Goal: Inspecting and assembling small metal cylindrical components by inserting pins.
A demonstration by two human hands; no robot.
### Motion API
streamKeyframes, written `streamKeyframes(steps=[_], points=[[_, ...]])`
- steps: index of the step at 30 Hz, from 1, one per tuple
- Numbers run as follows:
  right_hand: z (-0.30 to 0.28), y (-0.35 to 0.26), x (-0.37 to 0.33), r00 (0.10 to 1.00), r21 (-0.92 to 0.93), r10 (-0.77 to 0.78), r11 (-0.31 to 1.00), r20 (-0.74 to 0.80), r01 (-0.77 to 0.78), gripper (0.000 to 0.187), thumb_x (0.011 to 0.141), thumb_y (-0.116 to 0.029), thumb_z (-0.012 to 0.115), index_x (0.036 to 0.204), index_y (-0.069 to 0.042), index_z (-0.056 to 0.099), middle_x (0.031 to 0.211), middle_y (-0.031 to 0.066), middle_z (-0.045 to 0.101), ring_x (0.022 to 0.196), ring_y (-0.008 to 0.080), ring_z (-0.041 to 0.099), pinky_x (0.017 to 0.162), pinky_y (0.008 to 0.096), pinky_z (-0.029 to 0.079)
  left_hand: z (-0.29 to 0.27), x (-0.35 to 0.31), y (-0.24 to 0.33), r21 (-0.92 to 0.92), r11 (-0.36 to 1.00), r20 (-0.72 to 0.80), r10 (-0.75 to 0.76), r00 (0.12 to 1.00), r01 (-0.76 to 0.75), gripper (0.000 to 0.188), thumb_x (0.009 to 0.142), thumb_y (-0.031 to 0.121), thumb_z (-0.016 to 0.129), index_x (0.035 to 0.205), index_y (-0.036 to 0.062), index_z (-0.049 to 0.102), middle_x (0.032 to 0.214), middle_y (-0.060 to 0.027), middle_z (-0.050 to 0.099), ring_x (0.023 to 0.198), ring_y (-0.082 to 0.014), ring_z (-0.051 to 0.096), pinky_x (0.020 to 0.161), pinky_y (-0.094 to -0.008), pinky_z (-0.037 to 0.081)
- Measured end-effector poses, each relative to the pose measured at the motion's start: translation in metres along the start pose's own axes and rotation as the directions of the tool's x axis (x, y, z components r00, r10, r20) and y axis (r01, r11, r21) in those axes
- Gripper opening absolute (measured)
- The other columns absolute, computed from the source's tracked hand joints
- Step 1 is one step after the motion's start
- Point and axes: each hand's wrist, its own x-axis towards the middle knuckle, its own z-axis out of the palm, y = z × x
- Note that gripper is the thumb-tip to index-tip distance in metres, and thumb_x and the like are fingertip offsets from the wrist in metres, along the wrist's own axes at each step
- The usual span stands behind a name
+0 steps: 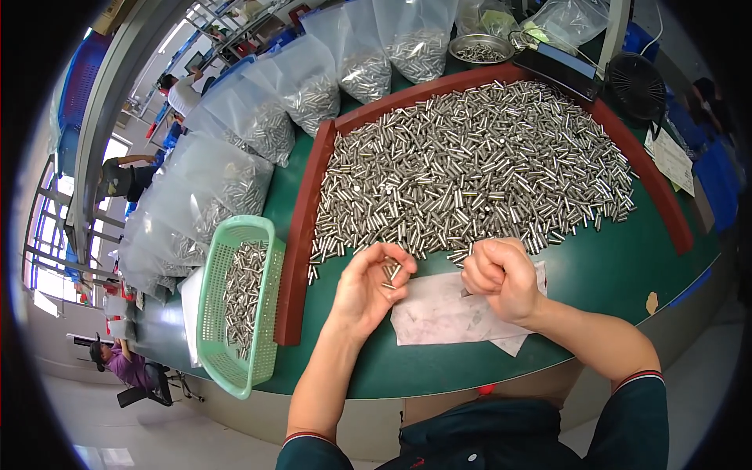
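Note:
Several short metal pins [390, 272] lie in the curled fingers of my left hand [359, 296], palm turned up. My right hand [505, 280] is closed in a fist to its right; whatever it may hold is hidden. Both hands are over a stained whitish cloth [442, 313] on the green table [376, 368]. Just beyond them spreads a big heap of loose shiny pins [470, 172]. A light green plastic basket [269, 329] with more pins [244, 290] in it stands left of my left hand.
Dark red rails [301, 243] border the heap. Clear bags of pins [309, 94] line the far left side. At the back are a metal bowl [481, 50], a dark flat device [556, 72] and a black fan [636, 86]. Papers [670, 160] lie right. A seated person [129, 366] is far left.

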Motion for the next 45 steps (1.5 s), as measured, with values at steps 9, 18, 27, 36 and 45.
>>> streamKeyframes(steps=[9, 18, 27, 36, 45], points=[[0.000, -0.001, 0.000, 1.000, 0.005, 0.013, 1.000, -0.006, -0.013, 0.039, 0.083, -0.019, 0.034, 0.046, -0.012, 0.024, 0.040, -0.0011, 0.024, 0.038, 0.0092, 0.016, 0.040, 0.0258, 0.016, -0.009, 0.006, 0.006, 0.806, 0.555, -0.116, 0.484, 0.867, -0.203, 0.014, 0.082, 0.014, 0.057, 0.076, 0.0014, 0.060, 0.055, 0.0071, 0.042, 0.049, -0.0021, 0.035, 0.046, -0.0177, 0.027], [0.001, -0.001, 0.003, 1.000, 0.000, 0.000, 1.000, 0.006, 0.000, 0.039, 0.083, -0.021, 0.035, 0.047, -0.012, 0.025, 0.040, -0.0016, 0.023, 0.038, 0.0089, 0.015, 0.039, 0.0252, 0.016, -0.021, 0.018, -0.004, 0.990, -0.127, 0.125, 0.647, 0.752, -0.056, 0.011, 0.069, 0.012, 0.065, 0.071, 0.0033, 0.059, 0.044, -0.0050, 0.043, 0.038, -0.0190, 0.042, 0.042, -0.0327, 0.034], [0.000, 0.002, -0.002, 1.000, 0.034, -0.014, 0.999, -0.003, 0.014, 0.039, 0.085, -0.021, 0.034, 0.048, -0.011, 0.026, 0.040, -0.0011, 0.024, 0.038, 0.0083, 0.016, 0.039, 0.0250, 0.017, -0.019, 0.003, 0.012, 0.114, 0.987, 0.124, 0.096, 0.988, -0.110, 0.012, 0.082, 0.016, 0.057, 0.084, 0.0070, 0.049, 0.078, -0.0035, 0.051, 0.051, -0.0038, 0.028, 0.048, -0.0163, 0.027], [0.002, 0.003, 0.001, 1.000, 0.052, 0.007, 0.999, -0.029, -0.005, 0.038, 0.084, -0.022, 0.035, 0.048, -0.012, 0.027, 0.039, -0.0022, 0.023, 0.036, 0.0082, 0.015, 0.039, 0.0251, 0.016, -0.015, 0.002, 0.003, 0.175, 0.979, 0.170, 0.076, 0.983, -0.106, 0.017, 0.082, 0.014, 0.056, 0.098, 0.0072, 0.051, 0.079, -0.0046, 0.056, 0.050, -0.0033, 0.031, 0.047, -0.0162, 0.026], [0.002, 0.003, 0.003, 0.999, 0.035, 0.002, 0.999, -0.032, 0.000, 0.038, 0.085, -0.024, 0.035, 0.049, -0.012, 0.028, 0.039, -0.0028, 0.023, 0.035, 0.0080, 0.016, 0.037, 0.0247, 0.017, 0.013, -0.007, -0.039, 0.882, 0.093, 0.392, 0.402, 0.827, -0.463, 0.020, 0.071, 0.015, 0.065, 0.073, 0.0033, 0.049, 0.055, -0.0086, 0.049, 0.048, -0.0233, 0.049, 0.044, -0.0330, 0.037]])
